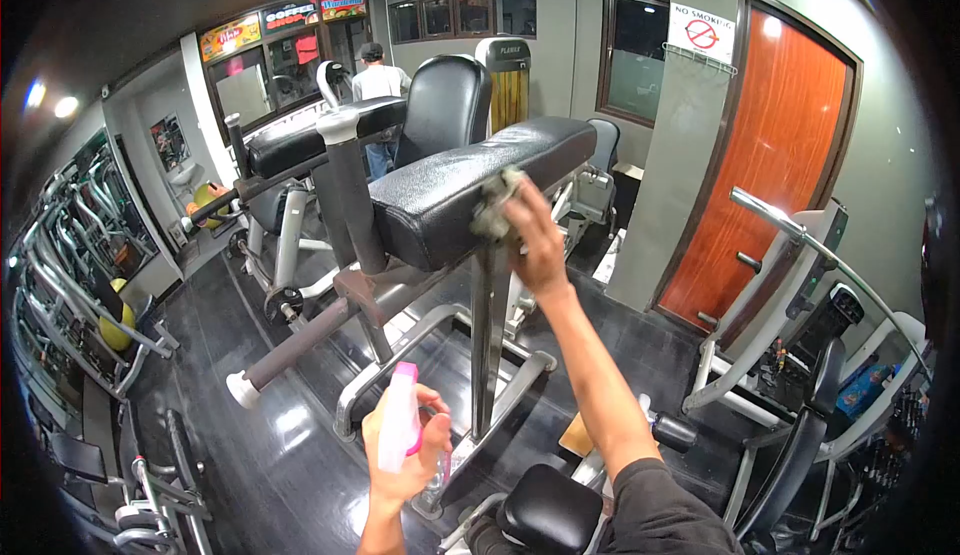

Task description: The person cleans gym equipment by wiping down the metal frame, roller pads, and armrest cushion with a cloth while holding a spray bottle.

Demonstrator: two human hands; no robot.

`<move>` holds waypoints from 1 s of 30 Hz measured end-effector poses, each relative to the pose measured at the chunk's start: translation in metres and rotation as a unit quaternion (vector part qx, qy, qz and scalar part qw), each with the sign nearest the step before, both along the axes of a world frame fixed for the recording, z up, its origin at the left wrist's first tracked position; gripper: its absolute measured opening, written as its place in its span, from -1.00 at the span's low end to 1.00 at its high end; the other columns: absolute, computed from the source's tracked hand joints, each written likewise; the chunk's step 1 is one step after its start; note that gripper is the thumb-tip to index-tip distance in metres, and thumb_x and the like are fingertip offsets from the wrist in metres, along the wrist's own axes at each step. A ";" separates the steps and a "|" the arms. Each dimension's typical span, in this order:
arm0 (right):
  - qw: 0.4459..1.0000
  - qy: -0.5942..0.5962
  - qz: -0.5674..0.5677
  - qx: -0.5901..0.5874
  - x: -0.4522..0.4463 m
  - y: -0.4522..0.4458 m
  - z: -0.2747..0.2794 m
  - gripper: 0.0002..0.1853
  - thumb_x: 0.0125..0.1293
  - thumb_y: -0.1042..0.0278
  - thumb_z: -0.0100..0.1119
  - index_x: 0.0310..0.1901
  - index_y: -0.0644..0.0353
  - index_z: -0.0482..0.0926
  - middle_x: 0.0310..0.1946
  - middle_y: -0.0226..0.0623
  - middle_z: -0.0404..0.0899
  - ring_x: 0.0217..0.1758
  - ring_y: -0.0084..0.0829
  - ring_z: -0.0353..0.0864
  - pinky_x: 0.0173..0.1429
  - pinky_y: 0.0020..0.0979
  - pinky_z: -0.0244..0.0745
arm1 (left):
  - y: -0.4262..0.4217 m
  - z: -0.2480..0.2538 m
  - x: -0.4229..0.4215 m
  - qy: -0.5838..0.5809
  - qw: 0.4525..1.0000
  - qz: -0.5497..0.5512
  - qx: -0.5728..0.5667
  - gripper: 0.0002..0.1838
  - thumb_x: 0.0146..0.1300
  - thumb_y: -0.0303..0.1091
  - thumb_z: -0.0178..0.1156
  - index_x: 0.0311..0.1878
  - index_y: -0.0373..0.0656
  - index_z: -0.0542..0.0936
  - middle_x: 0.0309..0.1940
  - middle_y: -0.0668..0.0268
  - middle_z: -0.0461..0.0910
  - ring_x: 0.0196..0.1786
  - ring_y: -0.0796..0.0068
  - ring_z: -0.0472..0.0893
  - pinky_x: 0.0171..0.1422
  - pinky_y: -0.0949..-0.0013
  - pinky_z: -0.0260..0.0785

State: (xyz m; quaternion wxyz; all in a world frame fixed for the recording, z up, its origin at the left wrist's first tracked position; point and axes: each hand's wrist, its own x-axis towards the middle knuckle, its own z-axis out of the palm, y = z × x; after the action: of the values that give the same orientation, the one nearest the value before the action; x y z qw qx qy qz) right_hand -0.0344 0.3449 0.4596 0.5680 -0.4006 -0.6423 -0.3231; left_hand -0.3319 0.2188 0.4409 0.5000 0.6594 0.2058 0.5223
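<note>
Head view: cloth against the pad, bottle in the other hand

The right hand [540,255] holds a bunched cloth [491,213] under its fingers, against the near side of the black pad [430,190]. The arm reaches up and forward, probably because the pad sits high on its post [487,345]. The left hand [430,437] is wrapped around what looks like a spray bottle [398,417], pink tip pointing away from the person. It is held low, well apart from the pad, perhaps to leave the right arm free; how the fingers meet any trigger cannot be told.

The cloth lies over the pad's long edge, with bare pad on both sides of it. Toward the left, a bar [300,345] juts out beneath the pad's near end, its white cap a likely bump for a low arm. Open floor [290,465] spreads left of the bottle; a seat [550,510] crowds the space beside the right arm.
</note>
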 end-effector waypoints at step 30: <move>0.998 -0.010 0.012 -0.065 -0.003 -0.012 -0.010 -0.41 0.06 0.70 0.19 0.18 0.04 0.55 0.15 -0.07 0.57 0.24 -0.04 0.54 0.34 -0.17 0.41 | -0.005 -0.013 -0.015 0.021 1.000 -0.013 0.015 -0.58 0.35 -0.24 0.30 0.04 -0.33 0.38 -0.28 0.13 0.52 -0.51 0.47 0.61 -0.43 0.45 0.45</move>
State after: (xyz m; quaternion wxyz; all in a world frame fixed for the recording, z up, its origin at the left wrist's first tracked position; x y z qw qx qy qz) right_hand -0.0370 0.3332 0.4499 0.5377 -0.4257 -0.6726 -0.2779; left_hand -0.3465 0.2135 0.4277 0.4925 0.6803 0.1992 0.5049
